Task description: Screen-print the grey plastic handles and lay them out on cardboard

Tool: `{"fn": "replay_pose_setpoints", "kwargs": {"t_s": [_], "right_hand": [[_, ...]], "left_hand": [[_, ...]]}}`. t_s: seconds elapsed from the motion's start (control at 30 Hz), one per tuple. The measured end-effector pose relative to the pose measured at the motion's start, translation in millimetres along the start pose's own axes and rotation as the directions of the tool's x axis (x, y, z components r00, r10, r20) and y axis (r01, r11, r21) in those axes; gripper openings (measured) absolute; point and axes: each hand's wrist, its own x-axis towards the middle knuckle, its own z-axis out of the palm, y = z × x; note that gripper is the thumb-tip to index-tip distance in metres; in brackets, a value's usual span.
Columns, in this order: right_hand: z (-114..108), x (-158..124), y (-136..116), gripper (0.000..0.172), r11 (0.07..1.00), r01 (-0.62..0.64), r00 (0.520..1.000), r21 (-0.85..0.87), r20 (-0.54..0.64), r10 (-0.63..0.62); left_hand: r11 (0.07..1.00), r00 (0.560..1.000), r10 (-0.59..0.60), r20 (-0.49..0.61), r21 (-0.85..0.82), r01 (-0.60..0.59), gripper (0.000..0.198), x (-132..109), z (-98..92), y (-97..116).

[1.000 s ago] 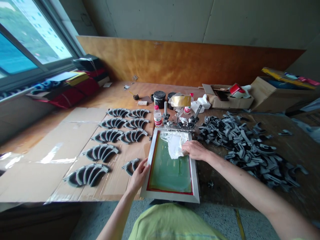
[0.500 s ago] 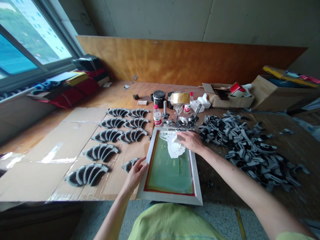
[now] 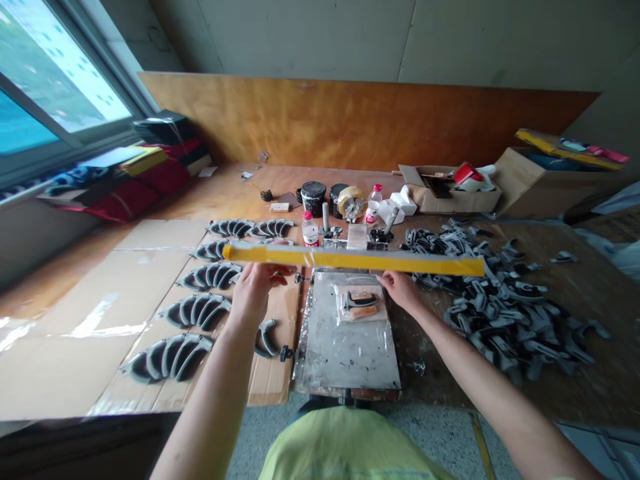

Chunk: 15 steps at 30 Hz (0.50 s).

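Note:
My left hand (image 3: 254, 288) is closed on the raised printing screen frame (image 3: 350, 259), which I see edge-on as a long yellow-taped bar across the middle. Under it lies a bare metal base plate (image 3: 350, 347). A grey curved part (image 3: 358, 301) with an orange piece sits on the plate under clear film. My right hand (image 3: 403, 290) rests at the right edge of that film, beside the part. Its fingers curl downward and I cannot see whether they hold anything.
Rows of grey curved parts (image 3: 200, 308) lie on cardboard (image 3: 150, 267) to the left. A heap of loose grey parts (image 3: 500, 293) lies to the right. Behind the plate stand small bottles (image 3: 310, 230), black jars (image 3: 313, 197) and a tape roll (image 3: 351, 200). Cardboard boxes (image 3: 450, 193) stand at the back right.
The screen frame lay flat on the plate; now it is swung up, baring the plate and part. My left hand rose with its edge. The white rag my right hand wiped with is out of sight.

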Motion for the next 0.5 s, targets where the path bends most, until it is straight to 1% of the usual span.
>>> {"fn": "replay_pose_setpoints", "kwargs": {"t_s": [0.07, 0.13, 0.17, 0.2, 0.23, 0.27, 0.3, 0.33, 0.37, 0.4, 0.43, 0.47, 0.5], "right_hand": [[22, -16, -4, 0.029, 0.991, 0.136, 0.987, -0.003, 0.084, -0.135], [35, -25, -13, 0.034, 0.974, 0.222, 0.966, -0.038, 0.147, -0.214], [37, -27, -20, 0.03, 0.97, 0.234, 0.961, -0.059, 0.163, -0.222], [37, -30, -29, 0.024, 0.969, 0.235, 0.962, -0.073, 0.162, -0.221], [36, -34, -39, 0.017, 0.969, 0.234, 0.965, -0.078, 0.141, -0.221], [34, -40, -52, 0.013, 0.967, 0.244, 0.966, -0.077, 0.109, -0.235], [34, -48, -66, 0.012, 0.957, 0.279, 0.959, -0.075, 0.074, -0.274], [34, -57, -81, 0.013, 0.939, 0.337, 0.941, -0.073, 0.043, -0.335], [36, -66, -95, 0.016, 0.903, 0.424, 0.906, -0.069, 0.036, -0.422], [38, -75, -105, 0.019, 0.85, 0.524, 0.852, -0.052, 0.048, -0.522], [40, -82, -111, 0.022, 0.798, 0.602, 0.798, -0.031, 0.068, -0.599], [40, -87, -109, 0.023, 0.764, 0.645, 0.762, -0.013, 0.091, -0.641], [38, -89, -99, 0.023, 0.771, 0.636, 0.767, -0.012, 0.112, -0.631]], "left_hand": [[0.999, 1.0, 0.009, 0.019, -0.049, -0.008, 0.043, 6, 6.4, 3], [0.994, 0.999, 0.022, -0.036, -0.11, -0.026, 0.045, 0, 10.6, -5], [0.992, 0.999, -0.013, -0.053, -0.123, 0.006, 0.046, -8, 12.8, -15], [0.989, 0.995, -0.095, -0.03, -0.116, 0.091, 0.049, -20, 15.5, -28], [0.973, 0.977, -0.214, 0.02, -0.088, 0.215, 0.053, -35, 19.0, -44], [0.925, 0.92, -0.375, 0.116, -0.021, 0.38, 0.057, -51, 23.1, -62], [0.836, 0.812, -0.544, 0.213, 0.058, 0.545, 0.061, -68, 27.3, -80], [0.764, 0.737, -0.638, 0.222, 0.071, 0.641, 0.063, -84, 30.7, -97], [0.717, 0.696, -0.687, 0.211, 0.036, 0.696, 0.063, -98, 32.4, -112], [0.686, 0.674, -0.714, 0.19, -0.003, 0.728, 0.06, -109, 31.2, -126], [0.678, 0.677, -0.722, 0.145, -0.049, 0.733, 0.056, -117, 26.1, -136], [0.68, 0.684, -0.724, 0.087, -0.079, 0.729, 0.051, -121, 16.3, -145], [0.685, 0.689, -0.725, 0.012, -0.089, 0.723, 0.046, -122, 1.6, -152]]}}
